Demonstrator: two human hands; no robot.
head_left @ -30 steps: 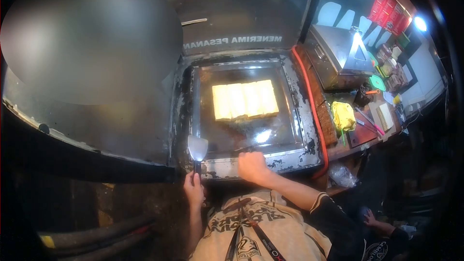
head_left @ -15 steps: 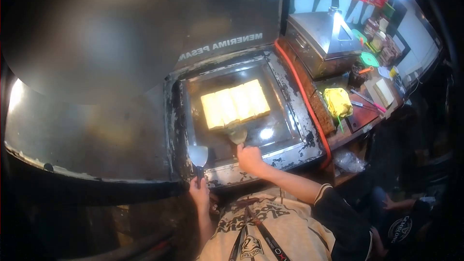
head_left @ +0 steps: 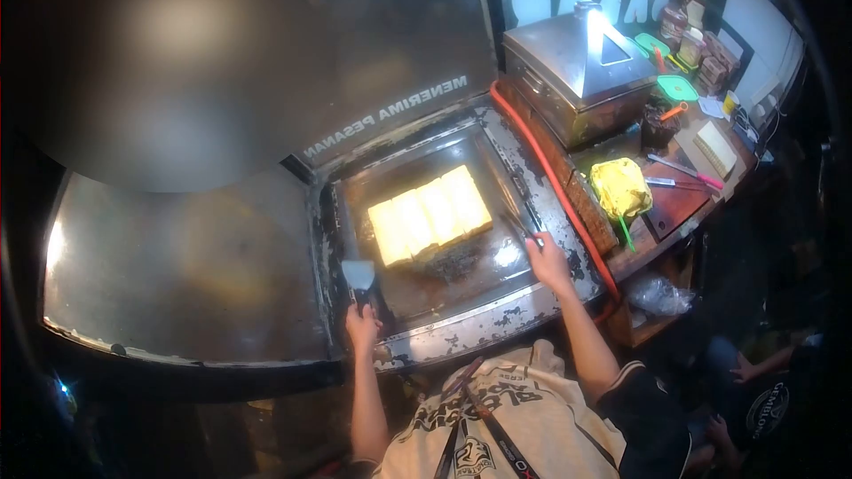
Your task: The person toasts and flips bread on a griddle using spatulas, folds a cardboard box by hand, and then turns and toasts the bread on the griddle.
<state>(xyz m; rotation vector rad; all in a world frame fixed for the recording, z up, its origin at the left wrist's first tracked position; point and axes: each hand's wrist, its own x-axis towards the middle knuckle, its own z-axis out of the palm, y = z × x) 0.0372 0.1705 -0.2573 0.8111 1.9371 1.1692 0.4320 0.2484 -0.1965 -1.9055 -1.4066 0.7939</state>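
Note:
A row of pale bread slices (head_left: 430, 215), pressed side by side into one block, lies on the dark griddle (head_left: 417, 293). My left hand (head_left: 363, 328) grips the handle of a scraper spatula (head_left: 358, 274), its flat blade raised at the griddle's left edge, apart from the bread. On the other side, my right hand (head_left: 548, 264) is closed around the handle of a second spatula (head_left: 516, 213). That spatula appears nearly edge-on and somewhat blurred near the griddle's right rim, to the right of the bread and away from it.
A red hose (head_left: 550, 168) runs along the griddle's right side. Beyond it are a metal box with a peaked lid (head_left: 577, 80), an open tub of yellow spread (head_left: 621, 188), knives (head_left: 679, 184) and jars (head_left: 690, 46). Another person's hand (head_left: 744, 369) shows at lower right.
My right hand has moved right with its spatula, from the bread's front edge to the griddle's right rim. My left hand still holds its spatula at the left. The camera view has shifted slightly.

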